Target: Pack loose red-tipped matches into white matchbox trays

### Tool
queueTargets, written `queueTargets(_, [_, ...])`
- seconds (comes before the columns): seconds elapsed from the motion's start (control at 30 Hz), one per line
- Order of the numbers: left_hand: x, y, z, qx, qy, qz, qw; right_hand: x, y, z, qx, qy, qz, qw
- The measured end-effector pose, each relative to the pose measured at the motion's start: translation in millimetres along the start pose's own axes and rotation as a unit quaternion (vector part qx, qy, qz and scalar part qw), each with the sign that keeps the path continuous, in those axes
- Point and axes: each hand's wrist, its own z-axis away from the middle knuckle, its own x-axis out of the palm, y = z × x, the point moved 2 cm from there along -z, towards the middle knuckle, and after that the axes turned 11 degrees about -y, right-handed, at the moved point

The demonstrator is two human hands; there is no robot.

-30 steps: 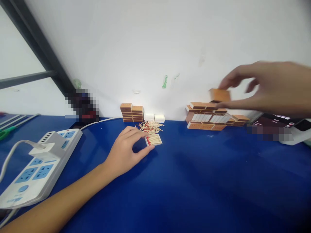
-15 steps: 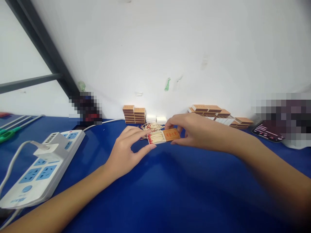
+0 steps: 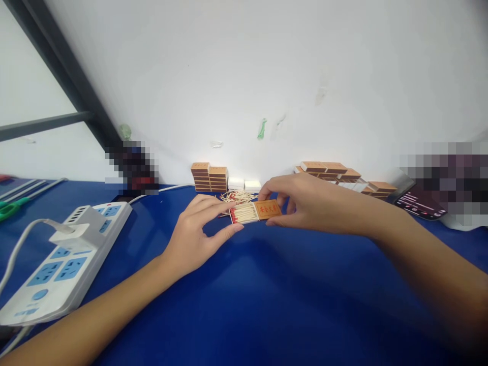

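A half-open matchbox (image 3: 268, 209) lies between my hands, its orange sleeve on the right. The white tray sticks out to the left, filled with matches (image 3: 244, 212) whose red heads point left. My left hand (image 3: 198, 229) holds the tray's left end, thumb along the near edge and fingers along the far one. My right hand (image 3: 295, 201) grips the sleeve's right end between thumb and fingers. Right behind the tray lies a heap of loose matches (image 3: 240, 196), partly hidden by the box and my left fingers.
Stacked matchboxes (image 3: 209, 178) stand by the wall, with white trays (image 3: 252, 185) beside them. More matchboxes (image 3: 335, 169) are piled behind my right arm. A power strip (image 3: 68, 267) lies at left, green-handled scissors (image 3: 13, 208) beyond it. A phone (image 3: 421, 204) is at right on the blue table (image 3: 244, 300).
The view has shifted slightly, so everything sits a little higher and further left. Both hands keep their hold on the matchbox, and the tray and sleeve look nearly the same.
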Motion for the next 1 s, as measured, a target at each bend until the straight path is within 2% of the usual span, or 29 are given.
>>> queueTargets(0.4, [1.3,-1,0,-0.009,-0.032,0.022,0.999,6,-6,-1,-0.024,0.009,-0.005,1.0])
queueTargets(0.57, [2.5,-3,2,-0.03,-0.014,0.048,0.998,9,-15,-4,-0.032,0.003,-0.087,0.996])
queueTargets(0.7, [3.6,-4,3,-0.026,-0.025,0.071,0.997,19,-30,-6,-0.072,0.009,-0.125,0.99])
queueTargets(0.8, [3.6,-4,3,-0.06,-0.043,0.118,0.99,28,-39,-7,-0.098,0.012,-0.111,0.989])
queueTargets(0.9, [3.9,-4,2,-0.1,-0.053,0.157,0.981,29,-40,-8,-0.095,0.013,-0.115,0.989])
queueTargets(1.0, [4.6,-8,2,-0.14,-0.009,0.164,0.976,23,-31,-19,-0.084,0.024,-0.109,0.99])
